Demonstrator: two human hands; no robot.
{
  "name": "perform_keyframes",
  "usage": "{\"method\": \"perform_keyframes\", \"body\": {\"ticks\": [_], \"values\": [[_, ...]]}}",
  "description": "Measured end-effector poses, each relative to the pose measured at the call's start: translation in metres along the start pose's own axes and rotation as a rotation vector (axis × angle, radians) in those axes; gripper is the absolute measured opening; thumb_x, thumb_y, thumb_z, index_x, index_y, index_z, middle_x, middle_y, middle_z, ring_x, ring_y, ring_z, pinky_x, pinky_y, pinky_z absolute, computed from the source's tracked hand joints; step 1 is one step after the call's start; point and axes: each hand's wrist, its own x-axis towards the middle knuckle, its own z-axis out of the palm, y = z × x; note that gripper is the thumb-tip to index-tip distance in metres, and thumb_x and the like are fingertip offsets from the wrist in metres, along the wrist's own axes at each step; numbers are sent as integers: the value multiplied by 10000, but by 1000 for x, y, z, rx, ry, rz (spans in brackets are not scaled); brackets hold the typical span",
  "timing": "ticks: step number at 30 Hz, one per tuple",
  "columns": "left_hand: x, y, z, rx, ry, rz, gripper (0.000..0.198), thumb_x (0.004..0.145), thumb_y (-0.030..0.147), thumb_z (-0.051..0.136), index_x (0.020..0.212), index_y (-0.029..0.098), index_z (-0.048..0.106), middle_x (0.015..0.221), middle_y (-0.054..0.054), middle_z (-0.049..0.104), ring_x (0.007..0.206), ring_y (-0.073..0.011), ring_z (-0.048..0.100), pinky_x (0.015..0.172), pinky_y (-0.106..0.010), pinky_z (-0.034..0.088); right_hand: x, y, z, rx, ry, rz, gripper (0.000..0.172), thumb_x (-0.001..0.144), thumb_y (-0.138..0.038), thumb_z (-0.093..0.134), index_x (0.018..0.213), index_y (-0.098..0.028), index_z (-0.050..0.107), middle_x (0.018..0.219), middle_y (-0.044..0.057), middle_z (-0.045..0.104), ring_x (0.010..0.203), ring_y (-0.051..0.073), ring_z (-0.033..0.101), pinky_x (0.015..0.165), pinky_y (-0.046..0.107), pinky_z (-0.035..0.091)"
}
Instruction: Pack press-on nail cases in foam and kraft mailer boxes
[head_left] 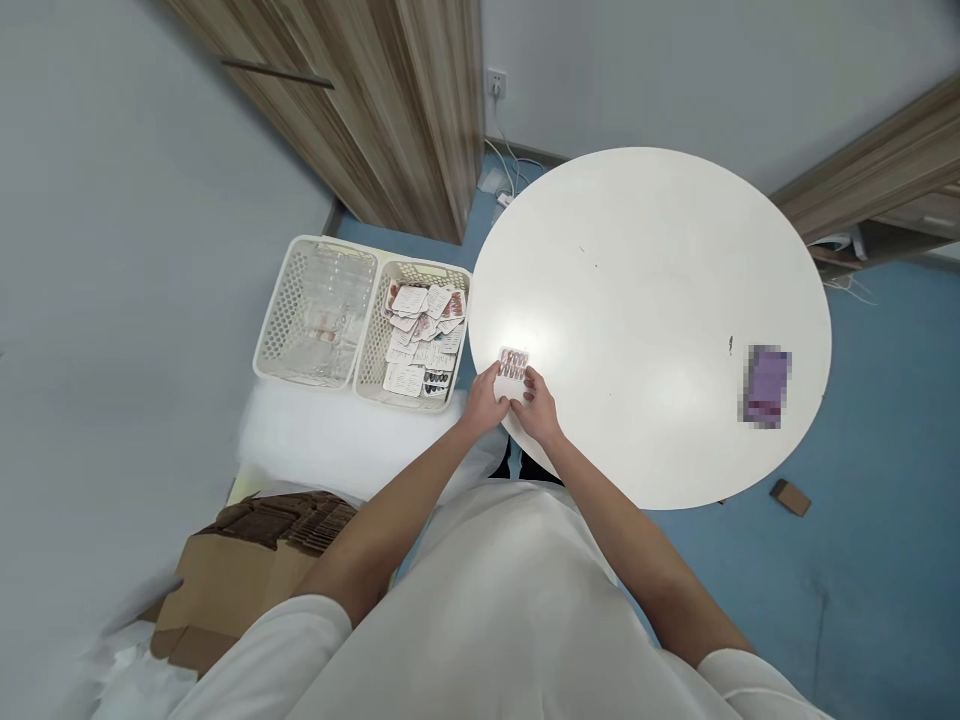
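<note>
Over the near left edge of the round white table (645, 290), my two hands hold a card of press-on nails (513, 366) between them. Rows of shiny, reddish-brown nails show on its upper part; the lower part is plain white. My left hand (484, 402) grips the left side, its fingers closed on the edge. On the other side, my right hand (538, 408) pinches the right edge with curled fingers. Both thumbs are close together at the card's near end. Left of the hands, a white basket (365, 375) holds many similar cards, some with dark nails.
A second white basket (264, 345) at the left contains clear plastic packaging. White wrap (337, 430) lies below the baskets, beside a cardboard box (225, 590). A blurred purple item (766, 387) rests on the table's right side. Wooden cabinets (405, 100) stand behind.
</note>
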Motion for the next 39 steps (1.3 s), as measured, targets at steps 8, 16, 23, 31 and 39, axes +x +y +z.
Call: {"method": "perform_keyframes", "body": {"ticks": [8,16,23,31,39], "values": [[-14,-1,5,-87,75,-59,702,666,138,496,1327,164,260,1344,-91,350,1210,-249,356,1002,-395,311,-12,7,-14,59,-80,-18,709,664,-225,574,1302,-272,267,1310,60,367,1138,195,409,910,373,400],[-90,6,20,-133,181,-175,558,726,188,475,1271,178,355,1296,-89,428,1177,-227,412,965,-377,360,-65,26,-38,27,-189,-45,578,691,-244,528,1241,-227,355,1215,84,456,1019,174,501,860,352,434],[-150,-1,24,-252,311,-314,399,752,230,484,1148,180,481,1179,-91,534,1094,-199,494,891,-356,433,-82,33,-41,-24,-379,-26,438,697,-254,491,1132,-208,462,1079,61,554,659,97,555,711,310,478],[-180,-21,-20,-361,561,-295,351,743,227,509,1091,177,502,1058,-81,595,954,-156,571,859,-345,453,-73,-21,-7,13,-500,-184,332,674,-303,537,982,-181,556,909,60,619,692,141,579,649,312,488],[-230,-42,-72,-375,654,-264,316,722,232,513,1031,177,548,967,-72,633,826,-153,603,736,-318,495,-83,-86,58,21,-550,-308,355,668,-354,577,972,-170,563,909,70,621,730,154,586,682,317,480]]}}
